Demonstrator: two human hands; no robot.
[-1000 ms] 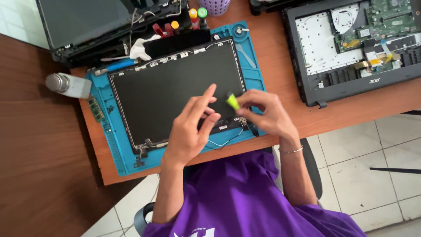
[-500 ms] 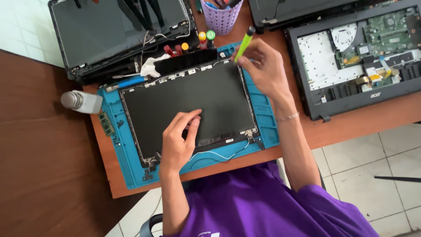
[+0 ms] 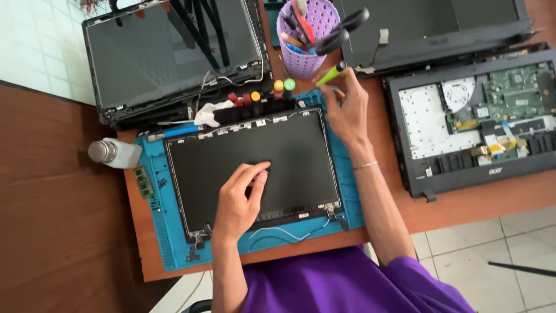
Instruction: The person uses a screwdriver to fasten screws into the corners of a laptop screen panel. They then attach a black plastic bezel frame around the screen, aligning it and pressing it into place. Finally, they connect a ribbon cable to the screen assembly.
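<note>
While the left hand is lying flat and released, fingers spread on the dark laptop screen panel at the centre of the frame, the right hand is reaching toward the upper middle and pinching a green-handled tool between thumb and fingertips. The tool is tilting up and to the right, its tip sitting just beside the purple perforated basket, which is holding scissors and other tools. A thin bracelet is circling the right wrist.

The panel is resting on a blue work mat that is covering the brown table; a white cable is trailing along the panel's lower edge. At the panel's top edge a row of small coloured caps, red, yellow and green, is standing near a black strip. A small grey-capped bottle is lying at the mat's left edge. In the upper left another opened laptop lid is leaning, and at the right an open laptop base is showing its circuit boards. The person's purple shirt is filling the bottom of the frame.
</note>
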